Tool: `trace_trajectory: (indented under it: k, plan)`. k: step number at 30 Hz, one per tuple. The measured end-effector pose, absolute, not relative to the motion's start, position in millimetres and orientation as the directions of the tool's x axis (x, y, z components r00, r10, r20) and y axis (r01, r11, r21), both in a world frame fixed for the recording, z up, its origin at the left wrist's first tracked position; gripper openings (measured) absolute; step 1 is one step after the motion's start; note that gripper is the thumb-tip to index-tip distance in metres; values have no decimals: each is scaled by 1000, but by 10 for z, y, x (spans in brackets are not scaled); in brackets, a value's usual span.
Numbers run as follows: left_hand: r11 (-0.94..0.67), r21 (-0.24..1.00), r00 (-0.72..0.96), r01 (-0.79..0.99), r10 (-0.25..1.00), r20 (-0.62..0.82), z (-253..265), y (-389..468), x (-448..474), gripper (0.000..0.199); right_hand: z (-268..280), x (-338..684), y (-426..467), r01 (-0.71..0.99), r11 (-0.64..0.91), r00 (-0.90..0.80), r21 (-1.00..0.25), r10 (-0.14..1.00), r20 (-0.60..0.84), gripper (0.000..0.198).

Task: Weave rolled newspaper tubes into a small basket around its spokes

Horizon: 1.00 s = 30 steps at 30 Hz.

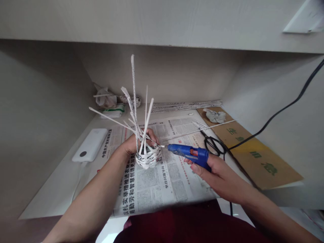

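Note:
A small woven basket (149, 159) of rolled newspaper strips is in my left hand (134, 143), whose fingers close around its far side and are partly hidden. Several paper rolls (134, 84) stick up and outward from the basket, and one long thin roll (202, 130) runs off to the right. My right hand (215, 173) grips a blue hot glue gun (188, 154) by its handle. The gun points left, its nozzle close to the basket's right rim; whether it touches I cannot tell.
Newspaper sheets (152, 189) cover the table. Black scissors (215, 145), a cardboard piece (263, 165) and crumpled paper (215, 115) lie to the right, crossed by a black cord (280, 113). A white power bank (90, 144) lies left. Paper rolls (187, 106) line the back wall.

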<state>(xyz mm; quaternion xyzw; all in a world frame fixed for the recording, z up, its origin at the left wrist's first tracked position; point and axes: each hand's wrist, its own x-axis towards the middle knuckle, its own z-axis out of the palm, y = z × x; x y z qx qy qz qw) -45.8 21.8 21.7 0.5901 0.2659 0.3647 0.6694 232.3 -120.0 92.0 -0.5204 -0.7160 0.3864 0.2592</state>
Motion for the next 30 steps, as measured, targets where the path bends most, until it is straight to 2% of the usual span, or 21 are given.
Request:
trace_trajectory:
  k: [13,18,26,30]
  plan:
    - [35,987,605,-160,793,70,203,226,-463,29,915,2293,-1211,593,260,-318,-762,945,75,17]
    - [34,989,613,-142,788,61,240,217,-458,28,911,2330,-1217,634,262,-320,-727,945,61,17]
    - [28,994,620,-106,783,44,291,187,-451,26,1043,2343,-1286,755,284,-346,-592,938,8,15]
    - [38,993,597,-108,802,34,254,206,-477,30,1025,2455,-1325,790,359,-400,-497,916,25,28]
